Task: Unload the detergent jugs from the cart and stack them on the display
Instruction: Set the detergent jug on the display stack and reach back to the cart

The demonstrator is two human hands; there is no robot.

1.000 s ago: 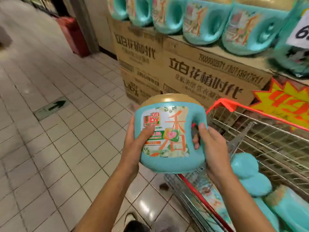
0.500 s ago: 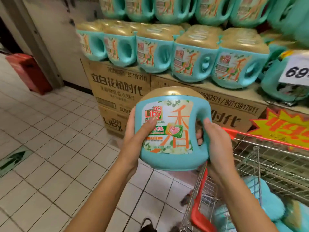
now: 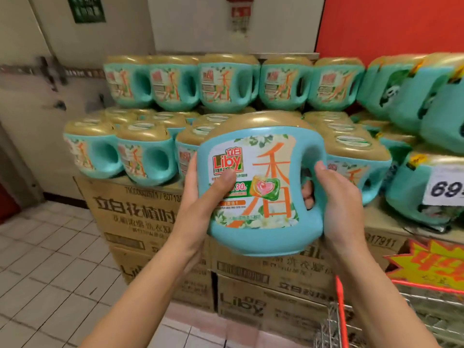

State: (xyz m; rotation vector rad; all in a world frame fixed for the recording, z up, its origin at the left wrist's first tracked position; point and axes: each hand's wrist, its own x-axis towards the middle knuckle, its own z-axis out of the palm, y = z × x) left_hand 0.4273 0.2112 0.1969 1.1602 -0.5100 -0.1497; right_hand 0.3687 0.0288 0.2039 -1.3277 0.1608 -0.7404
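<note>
left hand (image 3: 198, 204) + right hand (image 3: 339, 197) grip jug (image 3: 266, 156) | cart (image 3: 339, 297) contents unclear | display jugs (image 3: 144, 154) stacked on cartons (image 3: 135, 222)

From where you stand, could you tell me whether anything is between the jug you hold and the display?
Nothing visible. The left hand and right hand hold the jug in open air before the display's lower row; the jug hides the spot behind it.

Bright, even indoor light from above. The nearest jug (image 3: 261, 187) is fairly sharp, with soft glare on its gold lid (image 3: 258, 121). The stacked jugs (image 3: 227, 82) behind it are smeared; lines far from it bend.
</note>
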